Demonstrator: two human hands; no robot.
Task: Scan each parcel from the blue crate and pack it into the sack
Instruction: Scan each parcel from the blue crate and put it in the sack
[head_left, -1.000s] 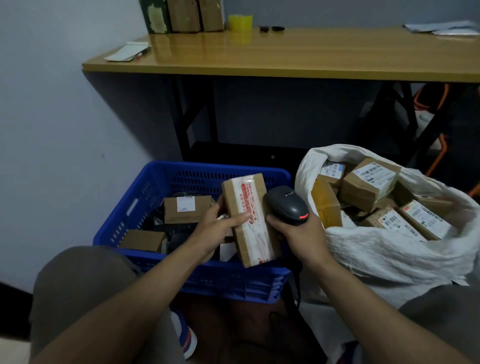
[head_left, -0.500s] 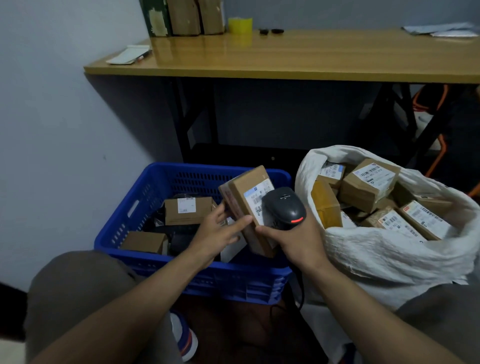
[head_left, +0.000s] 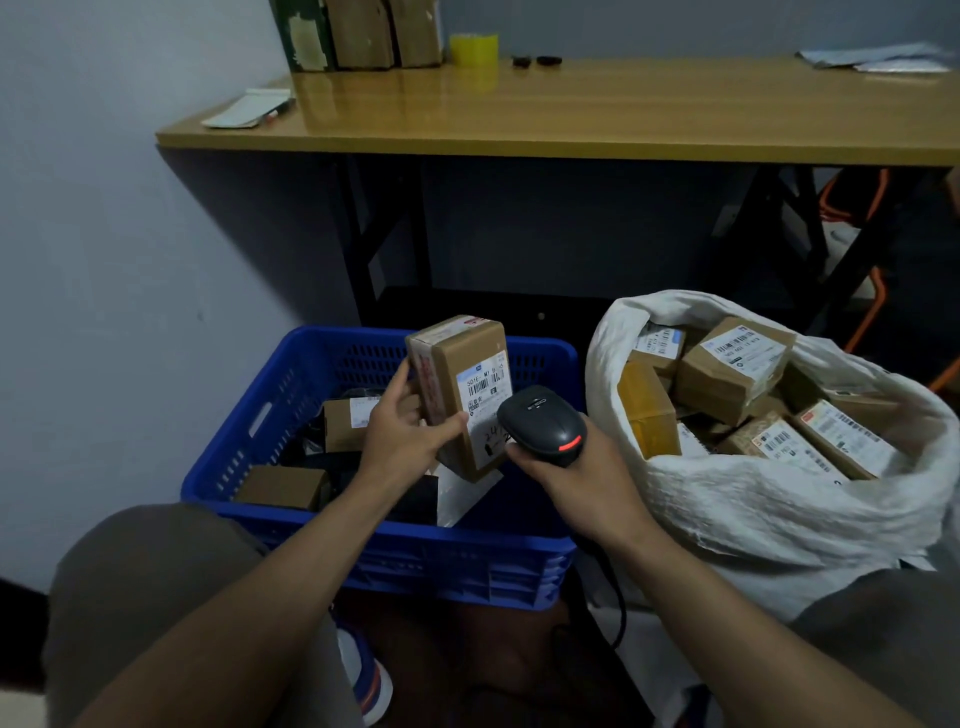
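Note:
My left hand (head_left: 402, 434) grips a brown cardboard parcel (head_left: 460, 384) above the blue crate (head_left: 395, 551), standing it nearly upright with its white barcode label facing me. My right hand (head_left: 566, 475) holds a black handheld scanner (head_left: 543, 423) right beside the label, its head overlapping the parcel's lower right corner. A red light shows on the scanner. The crate holds a few more brown boxes (head_left: 345, 423) and dark items. To the right stands the open white sack (head_left: 753, 509), filled with several labelled parcels (head_left: 735, 366).
A wooden table (head_left: 597, 119) stands behind, with boxes, a yellow tape roll (head_left: 474, 49) and papers on top; its black legs drop behind the crate. A wall closes the left side. My knees and a shoe (head_left: 366, 675) are at the bottom. The scanner cable hangs by the crate.
My left hand turned the parcel from its red-taped side to its barcode label and raised it upright. The scanner shifted slightly to sit against the label.

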